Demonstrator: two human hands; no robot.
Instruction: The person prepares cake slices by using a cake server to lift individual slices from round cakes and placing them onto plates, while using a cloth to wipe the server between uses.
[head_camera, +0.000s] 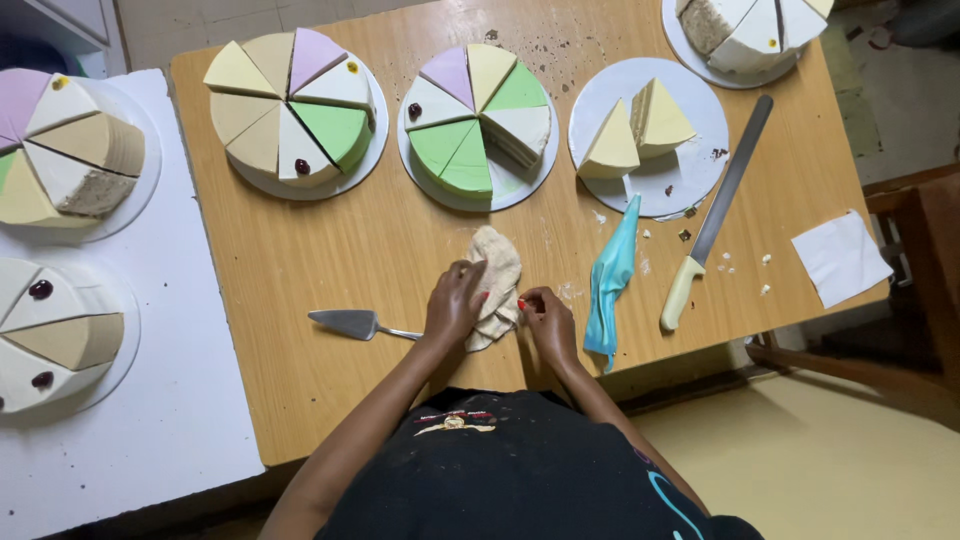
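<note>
Hands (455, 303) on cloth (497, 283), near table edge (420, 440)

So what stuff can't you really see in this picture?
Head view only:
- Cake server: its handle end is hidden under the left hand.
- Cloth: its lower part is covered by both hands; the right hand pinches its edge.
- Top-right cake: cut off by the picture's top edge.
- Left cakes: cut off by the left edge.

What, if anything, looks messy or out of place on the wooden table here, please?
Crumbs and smears lie scattered beside the long knife, and dark specks dot the wooden table near the far edge. A crumpled blue glove lies on it. Both hands, left hand and right hand, hold a cloth.
</note>
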